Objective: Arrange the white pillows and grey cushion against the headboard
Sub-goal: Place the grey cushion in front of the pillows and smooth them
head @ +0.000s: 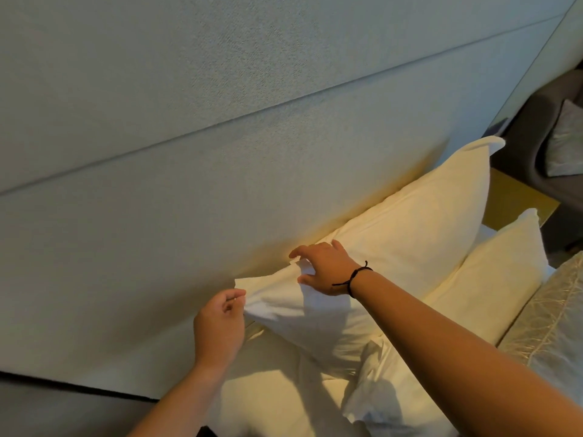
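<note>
A white pillow (318, 323) lies tilted at the foot of the padded headboard (189, 184). My left hand (220, 323) pinches its near left corner. My right hand (326, 269), with a black cord on the wrist, grips the pillow's top edge close to the headboard. Behind it a second white pillow (410, 216) leans upright against the headboard. A third white pillow (492, 272) stands to the right, in front of the second. The grey cushion (552, 323), with a pale leaf pattern, lies at the right edge, partly cut off.
Rumpled white bedding (268, 392) lies under my arms. A yellow-lit bedside table (517, 200) stands beyond the pillows. A dark armchair (536, 121) with its own grey cushion (564, 143) is at the far right. A dark strip (63, 405) runs below the headboard at bottom left.
</note>
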A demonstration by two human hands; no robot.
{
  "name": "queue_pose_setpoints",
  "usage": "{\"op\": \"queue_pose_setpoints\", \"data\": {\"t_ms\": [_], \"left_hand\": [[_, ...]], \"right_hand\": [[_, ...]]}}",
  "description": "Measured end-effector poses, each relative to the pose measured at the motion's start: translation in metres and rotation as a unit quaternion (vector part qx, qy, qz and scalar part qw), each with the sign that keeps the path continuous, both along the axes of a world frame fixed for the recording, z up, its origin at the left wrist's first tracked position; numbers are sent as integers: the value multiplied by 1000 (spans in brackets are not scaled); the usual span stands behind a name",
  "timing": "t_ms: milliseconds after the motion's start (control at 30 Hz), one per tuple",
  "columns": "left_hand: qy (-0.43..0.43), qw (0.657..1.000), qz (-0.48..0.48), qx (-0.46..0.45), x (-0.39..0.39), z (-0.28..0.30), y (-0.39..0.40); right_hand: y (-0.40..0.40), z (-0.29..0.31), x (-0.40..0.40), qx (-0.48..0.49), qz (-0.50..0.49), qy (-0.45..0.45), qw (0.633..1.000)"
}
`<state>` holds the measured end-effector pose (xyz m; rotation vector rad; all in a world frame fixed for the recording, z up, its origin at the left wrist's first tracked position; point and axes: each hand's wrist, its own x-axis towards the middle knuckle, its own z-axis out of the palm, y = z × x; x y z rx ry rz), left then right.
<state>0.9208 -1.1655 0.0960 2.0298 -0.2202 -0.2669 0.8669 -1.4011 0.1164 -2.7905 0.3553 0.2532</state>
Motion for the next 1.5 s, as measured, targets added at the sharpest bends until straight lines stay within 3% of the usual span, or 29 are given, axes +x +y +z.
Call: {"op": "queue_pose_setpoints", "data": {"t_ms": [100, 167, 267, 400, 533, 667, 767, 867, 1000, 1300, 1400, 1467, 1500], "left_hand": [[-80, 990, -62, 96, -1, 4, -3], [-168, 964, -116, 171, 1, 11, -14], [-251, 922, -208, 210, 9, 21, -53], [-177, 878, -345, 281, 19, 10, -120], [-109, 849, -396, 332, 23, -6, -169], [-186, 830, -372, 371, 26, -16, -185], [-286, 791, -380, 385, 25, -22, -179], [-290, 807, -367, 361, 27, -18, -183], [-308, 815, -366, 326, 35, -2, -193], [-300, 834, -340, 315, 32, 24, -175], [-219, 863, -354, 285, 40, 24, -179], [-81, 891, -399, 199, 51, 26, -183], [-13, 887, -427, 173, 55, 28, -185]], "right_hand": [[-4, -4, -4, -9, 10, 3, 1000], [-13, -5, -8, -11, 11, 5, 1000], [-41, -2, -18, -17, -11, 20, 1000], [-97, 8, -32, -37, -67, 45, 996], [-154, 17, -37, -106, -103, 99, 984], [-203, 16, -28, -140, -107, 163, 971], [-227, 9, -22, -167, -76, 210, 960], [-235, 2, -17, -208, -56, 208, 954], [-225, -5, -12, -278, -24, 127, 952], [-219, 4, -28, -212, -134, -51, 967], [-205, -10, -40, -132, -221, -75, 963], [-188, -21, -46, -46, -302, -97, 947], [-178, -27, -49, -3, -341, -117, 933]]}}
